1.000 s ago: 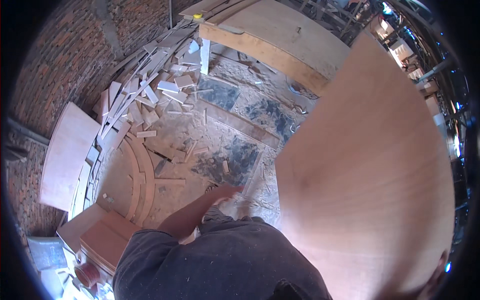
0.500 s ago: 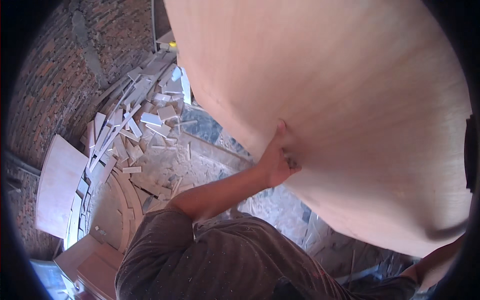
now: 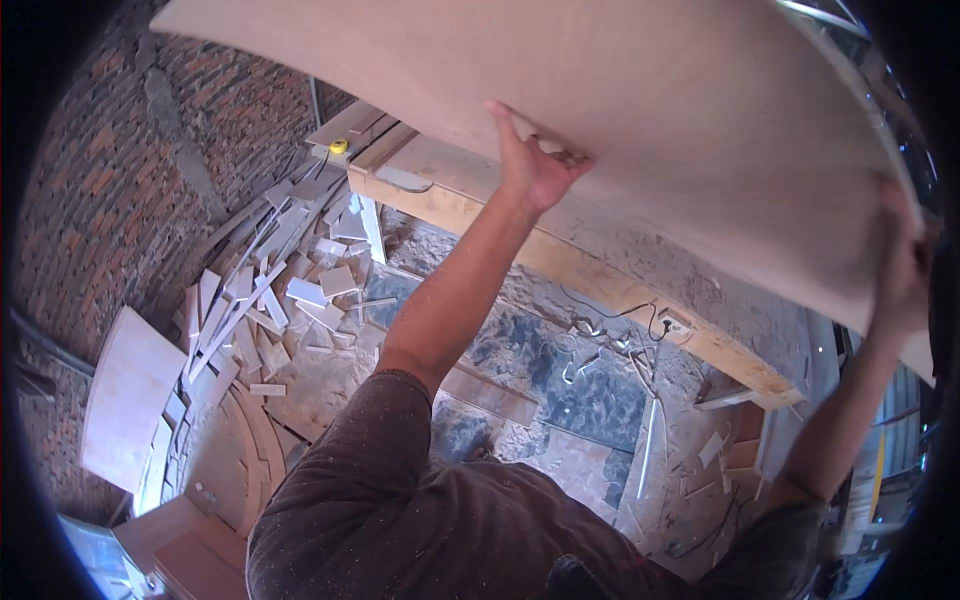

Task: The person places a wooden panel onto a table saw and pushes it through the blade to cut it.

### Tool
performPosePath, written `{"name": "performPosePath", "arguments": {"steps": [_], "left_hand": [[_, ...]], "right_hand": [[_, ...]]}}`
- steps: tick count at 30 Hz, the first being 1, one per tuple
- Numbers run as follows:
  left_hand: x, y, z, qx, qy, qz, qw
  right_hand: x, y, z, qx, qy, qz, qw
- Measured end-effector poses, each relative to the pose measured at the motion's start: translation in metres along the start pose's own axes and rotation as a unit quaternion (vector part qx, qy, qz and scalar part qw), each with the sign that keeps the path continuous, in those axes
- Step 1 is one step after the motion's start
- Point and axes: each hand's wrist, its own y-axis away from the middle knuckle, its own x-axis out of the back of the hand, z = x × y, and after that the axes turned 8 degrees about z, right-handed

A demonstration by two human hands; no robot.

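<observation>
A large, pale plywood sheet (image 3: 680,90) is tilted up in front of me above a wooden workbench (image 3: 560,255). My left hand (image 3: 540,172) grips it near its lower edge, the thumb stretched along the near face and the other fingers bent against the wood. At the sheet's right end, my right hand (image 3: 903,270) holds the side edge; motion and shadow blur its fingers. Both arms are raised and reach forward.
Wood offcuts (image 3: 300,290) lie heaped along the brick wall (image 3: 90,190) at left. A yellow tape measure (image 3: 338,146) rests at the bench's far left corner. A power socket (image 3: 675,325) with a cable is on the bench's front rail. Curved wooden pieces (image 3: 260,440) stand at lower left.
The plywood sheet has risen and moved away from me, baring the workbench and floor beneath. My left hand went up with it, and my right hand has come fully into view.
</observation>
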Motion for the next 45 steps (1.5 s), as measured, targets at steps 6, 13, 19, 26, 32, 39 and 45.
{"name": "performPosePath", "arguments": {"steps": [6,13,19,26,32,39,45], "left_hand": [[0.093,-0.021,0.012,-0.091,-0.002,0.049,0.995],[0.182,0.073,0.000,0.031,-0.024,-0.020,0.999],[0.192,0.204,-0.029,0.282,0.011,0.009,0.959],[0.159,0.284,-0.069,0.421,0.088,-0.011,0.903],[0.204,0.335,-0.097,0.395,0.156,0.105,0.899],[0.249,0.378,-0.116,0.302,0.131,0.176,0.928],[0.296,0.393,-0.124,0.281,0.136,0.180,0.933]], "right_hand": [[-0.024,0.091,-0.121,0.036,-0.004,-0.100,0.994],[0.053,0.144,-0.217,-0.033,-0.054,-0.164,0.984],[0.086,0.175,-0.260,-0.077,-0.096,-0.193,0.973],[0.133,0.218,-0.306,-0.134,-0.113,-0.237,0.956],[0.203,0.246,-0.322,-0.292,-0.151,-0.318,0.889],[0.328,0.367,-0.291,-0.978,0.037,0.150,0.143],[0.297,0.424,-0.311,-0.951,-0.291,0.090,0.050]]}}
